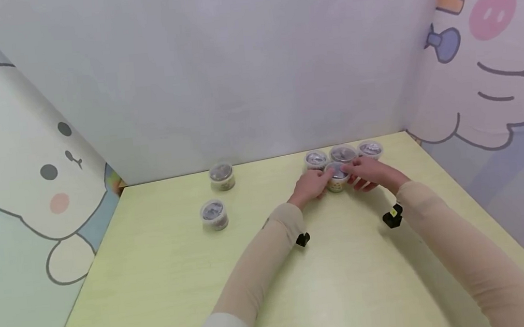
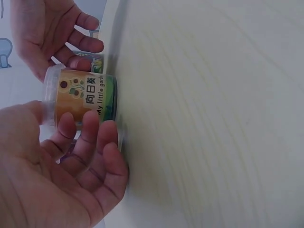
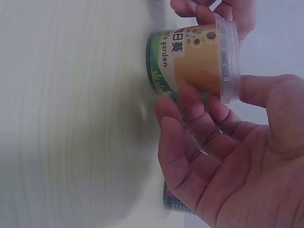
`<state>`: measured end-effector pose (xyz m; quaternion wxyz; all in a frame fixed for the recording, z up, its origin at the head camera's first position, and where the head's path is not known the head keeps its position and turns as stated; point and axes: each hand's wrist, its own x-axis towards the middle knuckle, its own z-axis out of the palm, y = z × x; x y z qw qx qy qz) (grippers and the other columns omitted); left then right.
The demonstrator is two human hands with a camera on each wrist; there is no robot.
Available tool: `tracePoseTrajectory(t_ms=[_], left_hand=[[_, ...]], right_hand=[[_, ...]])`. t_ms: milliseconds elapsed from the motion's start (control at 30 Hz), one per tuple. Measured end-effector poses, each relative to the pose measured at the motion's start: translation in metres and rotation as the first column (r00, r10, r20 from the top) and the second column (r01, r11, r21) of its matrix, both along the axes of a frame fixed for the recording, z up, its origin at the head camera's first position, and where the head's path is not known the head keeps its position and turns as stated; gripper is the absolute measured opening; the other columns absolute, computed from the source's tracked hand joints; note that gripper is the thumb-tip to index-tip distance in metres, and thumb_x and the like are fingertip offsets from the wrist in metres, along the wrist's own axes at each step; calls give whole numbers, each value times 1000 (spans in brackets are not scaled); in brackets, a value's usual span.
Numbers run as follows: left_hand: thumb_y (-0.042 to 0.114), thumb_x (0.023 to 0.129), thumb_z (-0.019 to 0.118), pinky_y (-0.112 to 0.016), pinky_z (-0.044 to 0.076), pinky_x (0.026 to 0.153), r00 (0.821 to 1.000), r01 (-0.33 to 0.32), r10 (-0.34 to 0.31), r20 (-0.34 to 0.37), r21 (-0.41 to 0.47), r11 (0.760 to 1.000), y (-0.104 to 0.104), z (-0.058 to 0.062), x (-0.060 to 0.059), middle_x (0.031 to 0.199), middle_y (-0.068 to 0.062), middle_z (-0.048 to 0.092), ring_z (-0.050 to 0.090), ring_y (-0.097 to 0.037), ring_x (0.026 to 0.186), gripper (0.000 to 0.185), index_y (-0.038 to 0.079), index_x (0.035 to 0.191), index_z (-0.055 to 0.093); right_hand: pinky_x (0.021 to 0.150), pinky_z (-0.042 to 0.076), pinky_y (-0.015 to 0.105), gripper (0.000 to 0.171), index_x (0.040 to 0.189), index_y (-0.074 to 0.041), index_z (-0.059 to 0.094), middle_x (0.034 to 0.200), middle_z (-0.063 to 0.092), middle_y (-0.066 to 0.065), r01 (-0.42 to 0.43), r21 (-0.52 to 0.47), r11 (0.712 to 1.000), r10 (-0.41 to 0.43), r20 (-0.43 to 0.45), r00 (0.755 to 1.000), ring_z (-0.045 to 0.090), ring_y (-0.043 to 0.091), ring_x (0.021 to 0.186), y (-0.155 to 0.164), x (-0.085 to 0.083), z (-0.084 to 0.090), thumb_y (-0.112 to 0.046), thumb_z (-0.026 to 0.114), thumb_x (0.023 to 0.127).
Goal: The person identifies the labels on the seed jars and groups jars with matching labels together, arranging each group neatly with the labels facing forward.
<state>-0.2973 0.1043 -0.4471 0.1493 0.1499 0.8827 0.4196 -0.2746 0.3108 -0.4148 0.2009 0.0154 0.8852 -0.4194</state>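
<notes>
Both hands are at a lidded plastic cup [image 1: 337, 184] standing upright near the back right of the table. Its label [image 2: 86, 95] is orange and green, with sunflowers and the words "My little garden". The left hand [image 1: 311, 184] holds the cup from its left, thumb at the clear lid and fingers curled by the side. From the right, the right hand [image 1: 371, 171] grips it too, its thumb against the lid [image 3: 229, 61] and fingertips at the label. Close behind are three similar cups: a left one [image 1: 316, 157], a middle one [image 1: 343, 152] and a right one [image 1: 370, 148].
Two more lidded cups stand left of centre, one farther back [image 1: 222, 176] and one nearer [image 1: 214, 214]. A pale wall [image 1: 236, 82] rises behind the yellowish table [image 1: 169, 280]. Walls with cartoon animals flank it on both sides.
</notes>
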Motion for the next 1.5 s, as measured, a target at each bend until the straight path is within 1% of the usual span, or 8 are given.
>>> tracePoseTrajectory(t_ms=[167,333,433,567,767,1000,1300,1500], left_hand=[[57,103,49,-27,42,51,1000,6,-5,-6,37,999,0,-1,1,70,-8,66,53,-13,51,59,3,89,68],[56,102,53,-26,44,51,1000,0,0,8,82,997,-2,-2,-1,74,-8,68,58,-17,56,54,8,81,67],[56,101,53,-26,44,51,1000,1,-2,11,89,996,-3,-4,-2,73,-7,68,59,-18,58,53,10,78,65],[56,101,53,-27,43,51,1000,5,-7,21,95,995,-3,-5,-3,73,-8,68,59,-17,57,56,6,80,67],[54,102,54,-30,45,52,999,2,-7,48,113,994,-1,-7,-2,73,-10,67,57,-17,56,59,-2,90,70],[53,102,54,-29,46,52,999,-15,8,51,134,991,-2,-7,-3,74,-9,68,59,-17,56,55,2,86,68],[53,102,54,-30,47,54,998,-18,9,61,145,989,-2,-6,-3,81,-14,71,61,-19,58,54,4,84,68],[54,102,54,-28,46,53,999,-7,2,44,121,993,-3,-6,-3,79,-13,71,61,-19,58,57,3,84,69]], right_hand=[[73,58,42,53,118,2,53,115,62,21,11,-32,999,-11,7,1000,69,29,91,2,0,-6,-50,45,107],[72,58,42,56,123,3,54,115,61,21,8,-43,999,-8,6,1000,68,30,91,1,1,-6,-50,46,106],[72,58,41,56,125,3,54,115,61,22,4,-39,999,-3,7,1000,68,30,92,-1,2,-5,-49,45,107],[73,57,40,56,125,3,53,115,60,21,11,-44,999,-10,16,1000,67,29,92,-1,2,-7,-49,43,107],[73,58,40,57,121,1,54,114,60,20,15,-48,999,-14,31,999,67,28,92,0,4,-12,-53,42,107],[71,58,40,56,120,1,55,111,61,18,30,-63,998,-29,11,1000,67,27,88,-4,3,-11,-52,41,107],[73,57,41,60,129,2,54,115,61,19,39,-67,997,-38,12,999,68,26,89,-5,2,-14,-52,40,107],[76,57,41,64,134,2,51,116,61,18,30,-78,997,-29,19,999,67,27,93,-3,4,-14,-55,40,107]])
